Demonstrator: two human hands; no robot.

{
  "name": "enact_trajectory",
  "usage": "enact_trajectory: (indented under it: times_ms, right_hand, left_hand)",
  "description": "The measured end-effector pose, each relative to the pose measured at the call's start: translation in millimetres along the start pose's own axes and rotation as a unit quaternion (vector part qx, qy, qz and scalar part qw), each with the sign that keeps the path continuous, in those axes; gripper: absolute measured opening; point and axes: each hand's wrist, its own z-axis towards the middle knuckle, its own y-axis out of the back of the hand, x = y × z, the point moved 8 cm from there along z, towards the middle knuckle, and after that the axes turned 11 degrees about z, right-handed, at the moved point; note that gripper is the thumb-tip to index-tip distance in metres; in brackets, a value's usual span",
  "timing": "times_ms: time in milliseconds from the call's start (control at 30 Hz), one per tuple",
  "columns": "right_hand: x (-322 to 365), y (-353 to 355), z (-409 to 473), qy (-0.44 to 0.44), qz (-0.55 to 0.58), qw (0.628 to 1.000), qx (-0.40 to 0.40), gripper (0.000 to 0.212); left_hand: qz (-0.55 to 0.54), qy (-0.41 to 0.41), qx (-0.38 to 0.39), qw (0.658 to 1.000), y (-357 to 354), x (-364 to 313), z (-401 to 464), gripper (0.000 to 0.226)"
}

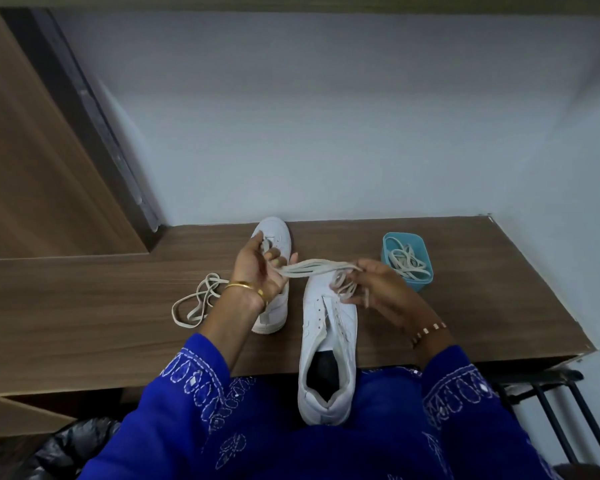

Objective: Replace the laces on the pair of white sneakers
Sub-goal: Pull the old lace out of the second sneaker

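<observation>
Two white sneakers lie on a wooden table [118,306]. The near sneaker [328,344] points away from me, its heel over the table's front edge, its eyelets without a lace. The far sneaker [274,237] lies behind my left hand. A folded bundle of off-white lace [314,266] stretches between my hands above the sneakers. My left hand [257,271] grips one end of it. My right hand [374,285] pinches the other end, with loops hanging from its fingers. Another off-white lace [196,301] lies loose on the table at the left.
A small blue tub [413,284] holding more laces stands at the right, near the wall. A wooden panel rises at the left. A black metal rack [551,410] is below the table's right end, and a black plastic bag [73,448] at lower left.
</observation>
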Motion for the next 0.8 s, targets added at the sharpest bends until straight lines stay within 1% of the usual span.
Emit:
enact_trajectory:
  times_ms: [133,200,233,367,467,533,600,700,800]
  right_hand:
    - [18,-4,-2,0.02,0.126,0.992,-0.024,0.02]
    - [18,-11,-3,0.019,0.168,0.984,-0.047,0.02]
    - [16,-15,-2,0.019,0.169,0.983,-0.063,0.021]
    - [2,-24,-1,0.04,0.119,0.983,-0.133,0.019]
    - [-2,-25,0,0.054,0.081,0.984,-0.151,0.019]
    - [1,-24,1,0.067,0.062,0.983,-0.159,0.019]
    - [4,-19,2,0.079,0.043,0.982,-0.168,0.016]
    - [7,-14,3,0.08,0.031,0.983,-0.162,0.015]
    - [5,-12,5,0.061,-0.01,0.988,-0.144,0.012]
  left_hand:
    - [0.108,0.048,-0.053,0.992,27,32,3,0.027]
    - [0.142,0.081,-0.044,0.986,25,52,0,0.027]
    - [0.158,0.092,-0.032,0.983,21,60,-3,0.029]
    - [0.232,0.094,0.015,0.968,6,80,-12,0.047]
    - [0.325,0.062,0.025,0.943,7,84,-7,0.058]
    - [0.369,0.044,0.022,0.928,8,82,-6,0.061]
    - [0.391,0.036,0.029,0.919,7,79,-7,0.057]
    - [0.399,0.027,0.04,0.916,5,76,-11,0.038]
    - [0.382,0.011,0.036,0.923,5,71,-14,0.031]
